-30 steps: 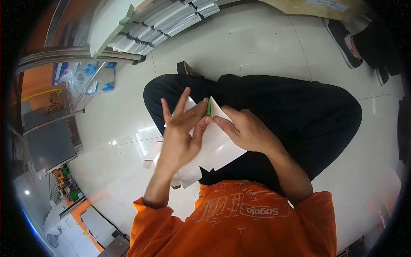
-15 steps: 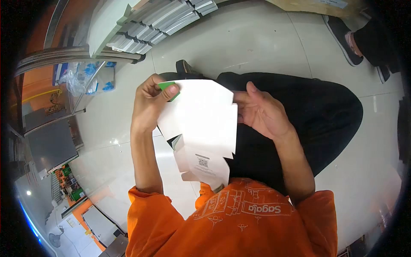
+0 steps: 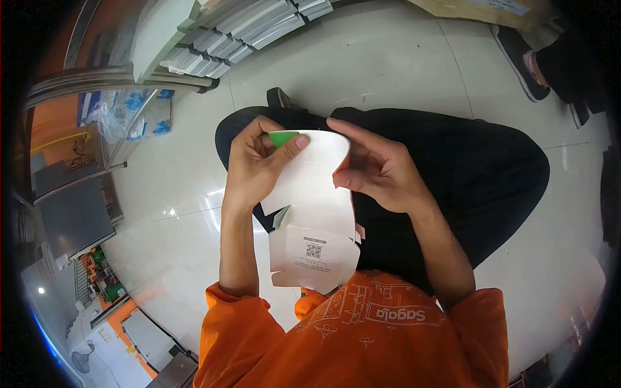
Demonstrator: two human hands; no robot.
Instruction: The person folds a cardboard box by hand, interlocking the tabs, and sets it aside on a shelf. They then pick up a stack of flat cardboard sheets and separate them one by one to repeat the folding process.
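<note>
A white cardboard sheet (image 3: pixel 310 194) with cut flaps is held over the lap, its upper part curved. Printed text and a QR code show on its lower panel. My left hand (image 3: pixel 255 161) pinches the top left corner, where a green patch shows under the thumb. At the right edge, my right hand (image 3: pixel 381 169) bends the board inward, thumb in front and fingers behind; a strip of orange-red shows beside the thumb. The lower end of the sheet hangs near the orange shirt.
Crossed legs in black trousers (image 3: pixel 453 168) lie below the hands. Stacked flat bundles (image 3: pixel 259 26) fill a shelf at the upper left, with a plastic bag (image 3: pixel 123 116) beside it. Another person's shoes (image 3: pixel 521 64) and a brown package (image 3: pixel 485 10) are at the upper right.
My right hand has closed onto the sheet's right edge and curved it inward. My left hand has shifted right with its corner, and the printed lower panel now faces up more squarely.
</note>
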